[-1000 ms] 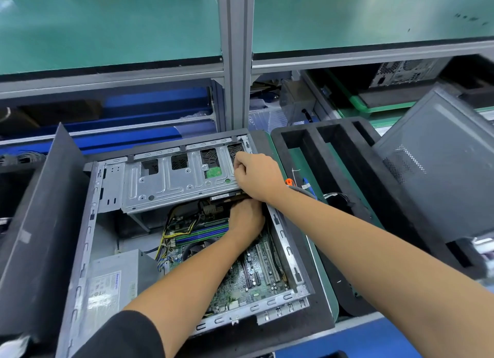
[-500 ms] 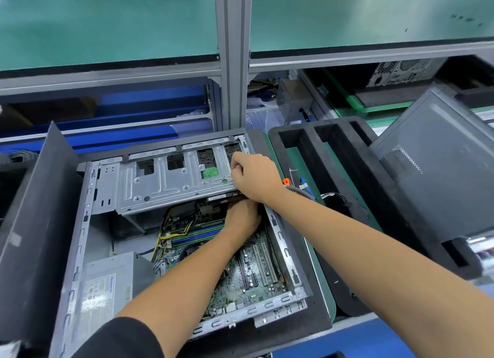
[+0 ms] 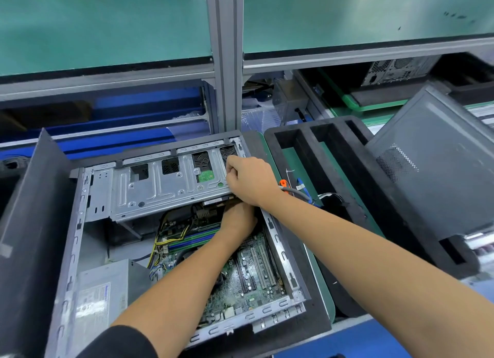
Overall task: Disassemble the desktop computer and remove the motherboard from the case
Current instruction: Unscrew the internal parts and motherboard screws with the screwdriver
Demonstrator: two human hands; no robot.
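Right hand (image 3: 250, 179) sits curled on the near right corner of the silver stamped-metal drive cage (image 3: 165, 186), fingers wrapped over its edge so that it grips the cage. Left hand (image 3: 238, 220) reaches in beneath that same edge, just under the right hand; its fingertips are hidden below the cage, so whether it pinches a connector, a latch or nothing at all cannot be told.

Below and toward the viewer lies the green printed-circuit motherboard (image 3: 251, 280), flat on the floor of the open grey steel computer case (image 3: 280, 248), which rests on a black foam tray. Blue and green memory sticks (image 3: 192, 241) stand in their slots by the left wrist, and a yellow-and-black cable bundle (image 3: 160, 240) runs from the board toward the grey boxed power supply (image 3: 104, 293) in the near left corner. The dark grey side panel (image 3: 438, 170) leans well apart, on the right.

Judging from this, the board is not yet free: the cage overhangs its far edge and cables are plugged in. It should handle as a light, stiff but fragile sheet (flexing it risks cracked solder and traces), so it is best taken by two bare opposite edges, never by the slots, heatsink or capacitors, and lifted level once every plug and screw is out. The cage edges look sharp.
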